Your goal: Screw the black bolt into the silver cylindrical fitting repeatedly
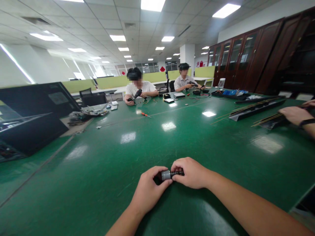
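Close to the table's near side, both my hands meet at a small part, a grey metal cylinder [166,175] with a thinner, dark, ridged stem [179,173] pointing right. My left hand [149,185] pinches the cylinder between thumb and fingers. Around the stem, my right hand [191,172] is closed, thumb below and curled fingers above. The part lies roughly sideways, low over the green table [110,183]; whether it touches the surface I cannot tell. Fingers hide some of both ends, so its exact kind is unclear.
An orange screwdriver [145,114] lies farther out. Black panels [27,131] stand at left; metal channels with thin rods [257,108] lie at right near another person's hand [296,116]. Across the table, two people [141,88] handle tools, with a black tray [230,95] of parts nearby.
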### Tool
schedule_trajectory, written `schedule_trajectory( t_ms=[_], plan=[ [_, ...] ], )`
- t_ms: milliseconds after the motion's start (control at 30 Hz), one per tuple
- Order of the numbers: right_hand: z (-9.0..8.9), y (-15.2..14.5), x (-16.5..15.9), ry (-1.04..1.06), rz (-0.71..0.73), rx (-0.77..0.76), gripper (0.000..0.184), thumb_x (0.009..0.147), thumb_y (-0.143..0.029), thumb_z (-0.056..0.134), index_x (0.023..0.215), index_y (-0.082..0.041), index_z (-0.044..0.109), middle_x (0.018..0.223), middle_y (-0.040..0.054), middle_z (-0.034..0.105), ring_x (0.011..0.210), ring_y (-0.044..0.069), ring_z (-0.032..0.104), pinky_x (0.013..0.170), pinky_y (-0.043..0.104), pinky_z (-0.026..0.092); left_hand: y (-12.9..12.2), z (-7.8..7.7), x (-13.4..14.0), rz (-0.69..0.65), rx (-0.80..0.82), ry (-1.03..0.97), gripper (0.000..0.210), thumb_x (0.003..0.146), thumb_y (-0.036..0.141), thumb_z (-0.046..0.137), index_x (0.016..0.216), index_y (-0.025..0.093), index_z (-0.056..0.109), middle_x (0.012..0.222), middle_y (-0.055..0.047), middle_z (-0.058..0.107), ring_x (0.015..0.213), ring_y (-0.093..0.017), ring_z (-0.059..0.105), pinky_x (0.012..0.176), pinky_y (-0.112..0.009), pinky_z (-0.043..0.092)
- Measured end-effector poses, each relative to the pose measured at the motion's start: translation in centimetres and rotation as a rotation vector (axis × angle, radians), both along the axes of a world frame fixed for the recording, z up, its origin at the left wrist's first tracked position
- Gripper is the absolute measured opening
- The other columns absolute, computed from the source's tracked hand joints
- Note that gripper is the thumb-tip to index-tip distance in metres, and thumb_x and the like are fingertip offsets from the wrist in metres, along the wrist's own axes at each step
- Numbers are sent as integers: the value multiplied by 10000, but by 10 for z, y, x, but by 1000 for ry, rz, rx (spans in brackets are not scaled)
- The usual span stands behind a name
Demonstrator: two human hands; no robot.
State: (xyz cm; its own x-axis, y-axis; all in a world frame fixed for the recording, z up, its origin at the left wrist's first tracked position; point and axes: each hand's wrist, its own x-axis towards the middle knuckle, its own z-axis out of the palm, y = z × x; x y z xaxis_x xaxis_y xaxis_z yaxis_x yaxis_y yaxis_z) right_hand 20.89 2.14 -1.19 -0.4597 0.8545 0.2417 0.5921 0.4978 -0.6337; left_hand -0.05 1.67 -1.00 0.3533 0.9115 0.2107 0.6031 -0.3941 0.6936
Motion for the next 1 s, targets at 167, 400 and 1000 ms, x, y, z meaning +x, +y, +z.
schedule_trajectory(
  t_ms=[167, 400, 1000],
  plan=[
    [3, 1, 1, -2, -13, 25, 93, 794, -249, 666, 877, -208, 679, 812, -12, 674, 734, 127, 584, 655, 228, 380, 1, -2, -3, 19, 21, -9, 253, 771, 300, 734, 1018, 264, 696, 970, 6, 726, 876, -200, 664, 802, -323, 512],
    [5, 1, 3, -5, -24, 11, 123, 781, -257, 694, 889, -200, 686, 812, -2, 678, 731, 135, 587, 660, 236, 385, 1, -2, -3, 27, 22, -29, 250, 764, 286, 735, 1009, 259, 693, 963, 7, 723, 867, -197, 661, 795, -325, 515],
    [11, 28, 44, 164, -176, -8, 141, 778, -298, 704, 833, -169, 713, 669, -14, 623, 604, 115, 549, 571, 219, 394, 11, 5, -21, 186, 81, -47, 333, 762, 444, 715, 1007, 223, 674, 959, -37, 723, 876, -244, 672, 857, -406, 516]
  ],
)
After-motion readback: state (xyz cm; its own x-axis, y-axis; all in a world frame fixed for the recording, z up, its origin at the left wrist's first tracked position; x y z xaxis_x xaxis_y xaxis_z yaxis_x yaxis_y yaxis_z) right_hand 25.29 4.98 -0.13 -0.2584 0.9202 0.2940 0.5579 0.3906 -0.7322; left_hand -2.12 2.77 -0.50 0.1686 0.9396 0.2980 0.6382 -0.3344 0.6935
